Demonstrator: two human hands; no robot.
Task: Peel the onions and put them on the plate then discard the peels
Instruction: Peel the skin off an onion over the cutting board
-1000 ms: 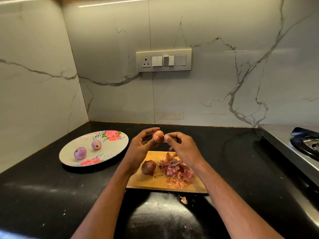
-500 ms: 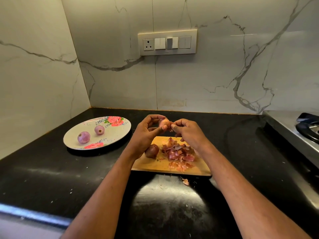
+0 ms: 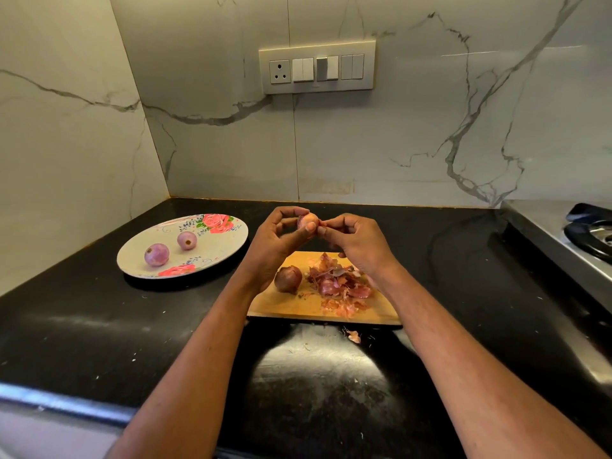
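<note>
My left hand (image 3: 278, 240) holds a small onion (image 3: 309, 220) between thumb and fingertips above the wooden cutting board (image 3: 308, 306). My right hand (image 3: 357, 241) pinches a strip of skin at the onion's right side. An unpeeled brown onion (image 3: 288, 279) lies on the board's left part, beside a heap of reddish peels (image 3: 341, 283). Two peeled purple onions (image 3: 156, 255) (image 3: 187, 240) sit on the flowered plate (image 3: 218, 250) to the left of the board.
A loose peel scrap (image 3: 353, 336) lies on the black counter (image 3: 82, 326) just in front of the board. A steel stove with a black burner (image 3: 589, 233) stands at the right. Marble walls close the back and left, with a switch panel (image 3: 317, 67) on the back wall.
The camera view has tilted down and closer, so everything sits higher in frame. Both hands stay together at the onion, with the right fingers still working at its skin.
</note>
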